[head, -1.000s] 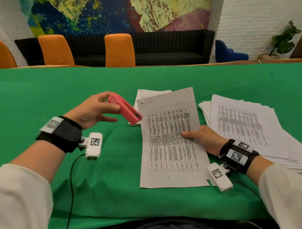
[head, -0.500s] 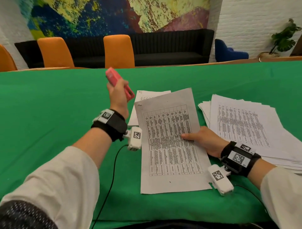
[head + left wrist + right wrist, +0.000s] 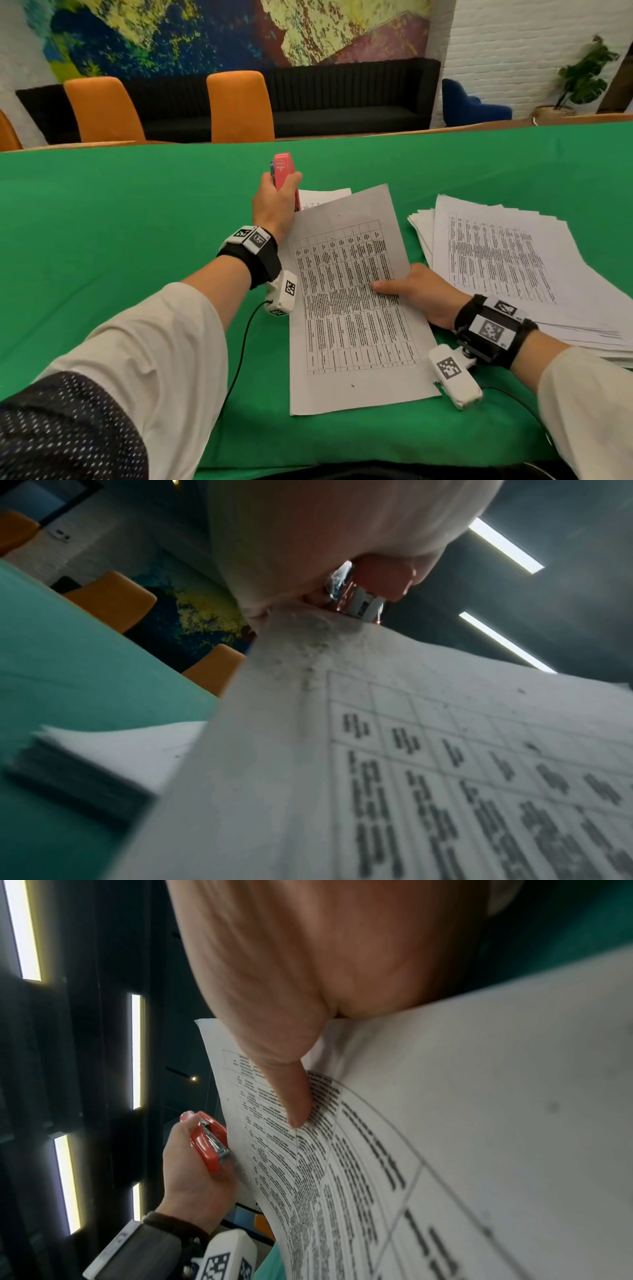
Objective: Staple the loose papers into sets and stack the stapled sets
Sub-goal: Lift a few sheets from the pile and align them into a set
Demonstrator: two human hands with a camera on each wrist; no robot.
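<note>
Green cloth covers the desk (image 3: pixel 102 222), with orange chairs and a painted wall behind it. On it the left hand (image 3: pixel 274 202) is wrapped around a pink stapler (image 3: pixel 285 169), held nose-down at the top left corner of the paper set (image 3: pixel 349 301). The left wrist view shows the metal mouth of the stapler right at that corner, though whether the sheets sit fully between its jaws cannot be told. The right hand (image 3: pixel 416 293) grips the set's right edge, thumb pressed flat on the print, with the other fingers hidden under the sheets. The set is bowed and lifted toward the stapler.

The main risk, as I judge it, is a staple catching only the upper sheets: the corner is curled, and any sheet that has slid back would be missed. Squeezing at a tilt could also bend the staple or tear the corner.

To the right lies the loose pile (image 3: pixel 507 260); behind the set, a smaller stack (image 3: pixel 322 197), likely the finished sets.
</note>
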